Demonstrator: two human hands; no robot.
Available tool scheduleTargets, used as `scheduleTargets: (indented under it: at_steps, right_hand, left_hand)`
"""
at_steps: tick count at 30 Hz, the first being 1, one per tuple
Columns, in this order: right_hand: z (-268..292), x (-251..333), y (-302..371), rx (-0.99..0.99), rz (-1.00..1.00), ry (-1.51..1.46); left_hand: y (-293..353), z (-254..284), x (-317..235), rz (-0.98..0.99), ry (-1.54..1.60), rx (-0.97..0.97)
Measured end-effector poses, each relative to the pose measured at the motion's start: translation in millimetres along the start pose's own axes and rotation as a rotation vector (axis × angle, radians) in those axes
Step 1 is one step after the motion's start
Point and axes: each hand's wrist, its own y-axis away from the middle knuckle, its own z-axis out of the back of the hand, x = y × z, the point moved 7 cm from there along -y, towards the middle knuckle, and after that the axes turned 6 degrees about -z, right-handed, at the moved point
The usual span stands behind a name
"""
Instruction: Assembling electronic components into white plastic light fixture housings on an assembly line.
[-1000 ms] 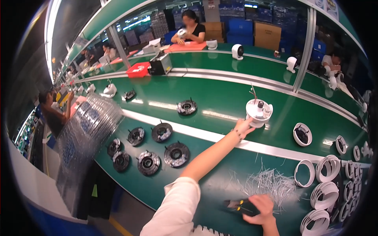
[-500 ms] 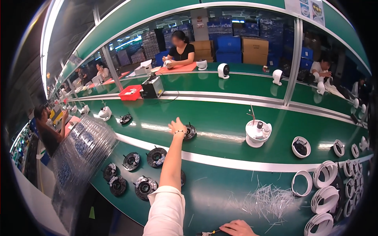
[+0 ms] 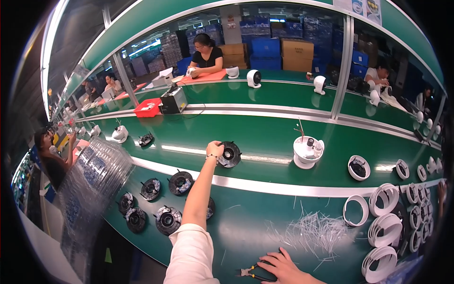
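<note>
green worktable in front, long green belt beyond, pale metal rail between. past the window frame, a co-worker in a black top. left hand extended across the rail, fingers pinching the left rim of a black disc at the belt; whether lifted clear, cannot tell. right hand low on the worktable, fingers spread, partly over the handles of small pliers. white housing with upright wires, right of the disc, well apart. clear strips scattered beyond the right hand; white rings further right. more discs left of the forearm.
</note>
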Motion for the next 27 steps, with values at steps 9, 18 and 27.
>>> scheduleTargets:
  at_steps: [9, 18, 27]
  right_hand:
    - [49.1, -18.0, 7.7, -0.317, 0.050, -0.008]
    - [180.7, -83.6, 59.7, -1.033, -0.505, 0.488]
    - [162.8, -164.6, 94.3, -0.861, -0.909, 0.542]
  left_hand:
    - [116.9, -13.3, -110.3, 0.018, 1.033, 0.038]
    - [201.8, -33.8, -99.3, 0.252, 1.437, 0.445]
    - [202.4, -29.8, -98.0, 0.301, 1.459, 0.468]
